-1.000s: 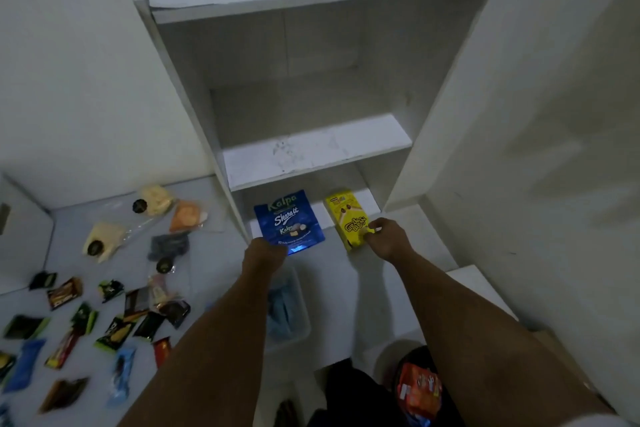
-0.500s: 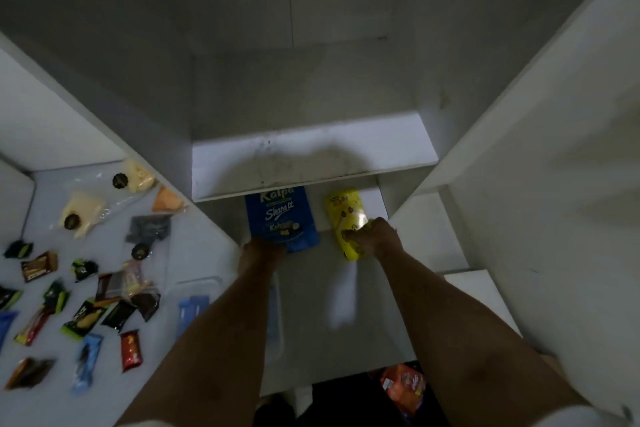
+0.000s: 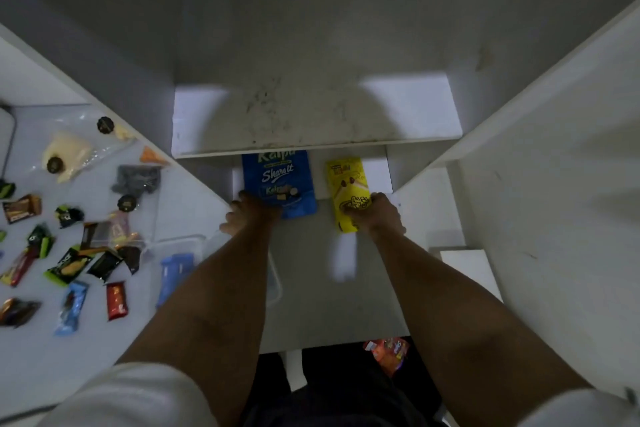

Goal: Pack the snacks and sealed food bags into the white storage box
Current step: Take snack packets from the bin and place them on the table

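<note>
A blue snack pouch [image 3: 279, 177] lies flat on the bottom of the white shelf unit [image 3: 311, 114], its far end under the middle shelf. My left hand [image 3: 247, 213] grips its near left corner. To its right lies a yellow snack box [image 3: 346, 184], and my right hand [image 3: 375, 213] holds its near end, fingers curled over it. Both arms reach forward into the lowest compartment. A clear plastic box [image 3: 194, 243] with blue clips stands by my left forearm, partly hidden by it.
Many small wrapped snacks [image 3: 72, 267] and several clear sealed food bags [image 3: 69, 152] lie scattered on the white floor at the left. An orange snack bag [image 3: 391, 352] lies near my legs. The shelf's slanting side panels [image 3: 519, 114] close in on both sides.
My head has moved closer and lower toward the shelf. Both hands have pushed the blue pouch and yellow box deeper into the bottom compartment, partly under the middle shelf.
</note>
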The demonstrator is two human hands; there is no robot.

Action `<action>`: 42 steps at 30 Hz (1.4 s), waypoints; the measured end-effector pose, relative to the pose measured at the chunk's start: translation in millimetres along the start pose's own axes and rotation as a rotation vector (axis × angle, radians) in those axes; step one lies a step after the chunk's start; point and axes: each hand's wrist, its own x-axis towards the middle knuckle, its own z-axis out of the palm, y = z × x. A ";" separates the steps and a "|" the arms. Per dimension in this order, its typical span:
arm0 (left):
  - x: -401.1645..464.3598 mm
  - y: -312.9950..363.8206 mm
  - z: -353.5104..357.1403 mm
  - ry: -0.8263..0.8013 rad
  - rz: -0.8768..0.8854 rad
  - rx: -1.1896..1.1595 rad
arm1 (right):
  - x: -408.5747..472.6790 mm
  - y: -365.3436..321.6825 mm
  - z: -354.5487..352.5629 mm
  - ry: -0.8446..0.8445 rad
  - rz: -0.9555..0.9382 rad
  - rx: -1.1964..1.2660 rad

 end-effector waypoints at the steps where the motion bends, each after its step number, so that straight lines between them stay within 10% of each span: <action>1: 0.6 -0.2 1.2 0.017 0.003 0.013 | 1.7 0.7 1.8 0.000 -0.011 0.005; 18: 12.1 2.3 9.5 0.105 0.059 0.074 | 22.4 -2.7 14.8 -0.073 -0.115 0.213; 26: 4.2 5.2 -8.9 0.032 0.208 -0.447 | 16.6 6.5 6.5 -0.182 -0.044 0.614; 35: -27.7 6.5 -17.0 -0.251 0.240 -0.819 | -44.3 36.1 -10.9 -0.103 -0.012 0.881; 42: -80.2 -10.7 -12.5 -0.502 0.480 -0.659 | -127.2 91.0 -4.5 0.116 0.096 1.067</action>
